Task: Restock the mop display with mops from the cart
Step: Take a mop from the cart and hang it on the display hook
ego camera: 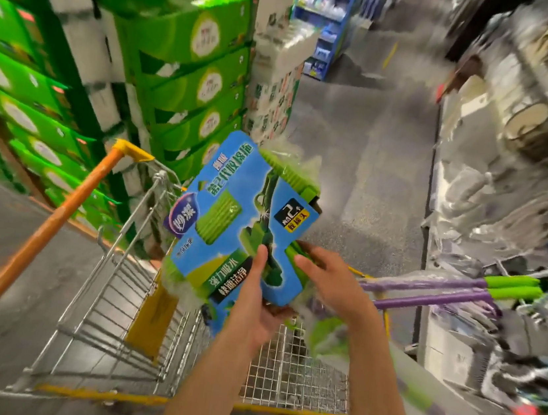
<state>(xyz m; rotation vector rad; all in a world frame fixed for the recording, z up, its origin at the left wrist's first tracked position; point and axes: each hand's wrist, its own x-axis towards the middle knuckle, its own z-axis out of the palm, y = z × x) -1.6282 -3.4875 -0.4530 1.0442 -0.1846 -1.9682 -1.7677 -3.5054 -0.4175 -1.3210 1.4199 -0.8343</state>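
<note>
Both forearms reach up from the bottom edge over the wire cart [137,297], and between them the hands carry a packaged mop head [243,217] raised above the basket. Its blue card sleeve faces the camera, tilted so the printing reads sideways, with the green sponge [287,171] sticking out at the top end. It looks lifted clear of the cart so it can be swung toward the display on the right, and the tilt probably comes from the mop's long shaft trailing low to the right.

On the left hand [256,312], the thumb lies flat up the front of the card while the palm and hidden fingers cup the lower edge from behind, so it is grasping the package. On the right hand [332,283], the fingers curl around the card's right edge beside the green parts of the mop, steadying it there; it too is gripping the mop.

Just right of the hands, purple handles [428,290] with green grips [511,286] lie nearly level, pointing at the racks of wrapped goods; whether they rest on the cart or already hang in the display cannot be told through the blur. Green cartons [186,69] are stacked high to the left of the aisle.
</note>
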